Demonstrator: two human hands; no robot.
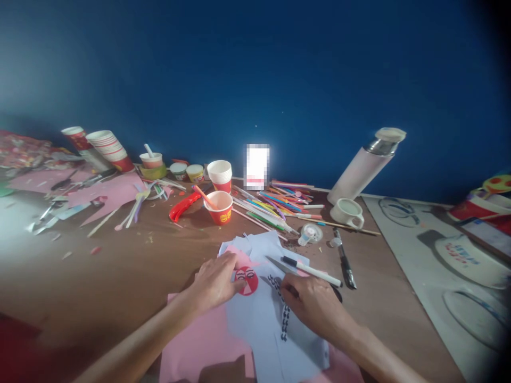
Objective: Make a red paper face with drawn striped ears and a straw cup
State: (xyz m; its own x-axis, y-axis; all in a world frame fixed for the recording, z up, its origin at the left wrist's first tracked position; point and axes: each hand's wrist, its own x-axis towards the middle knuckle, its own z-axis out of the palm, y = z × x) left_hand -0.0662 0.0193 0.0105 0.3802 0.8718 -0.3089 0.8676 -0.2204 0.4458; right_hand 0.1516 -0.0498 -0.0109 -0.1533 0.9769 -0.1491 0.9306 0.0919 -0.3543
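Observation:
A red paper disc (pixel 247 281) with black drawn marks and a pale triangle lies on the light blue paper sheets (pixel 255 330). My left hand (pixel 219 279) is at the disc's left side, thumb on its edge and fingers apart from the thumb, reaching over a pink scrap. My right hand (pixel 309 298) is curled beside a strip with black drawn marks (pixel 285 322); whatever its fingers hold is hidden. Pointed scissor blades (pixel 279 264) show just above the right hand. A white marker with a dark cap (pixel 313 271) lies behind it. Pink paper (pixel 199 340) spreads beneath the blue sheets.
Behind the papers stand red paper cups (pixel 221 215), straws and pens (pixel 267 210), a white mug (pixel 347 213) and a tilted thermos (pixel 363 170). Left are a red curved tool (pixel 184 207), pink scraps (pixel 112 194) and stacked cups (pixel 109 149). A black pen (pixel 346 263) lies right.

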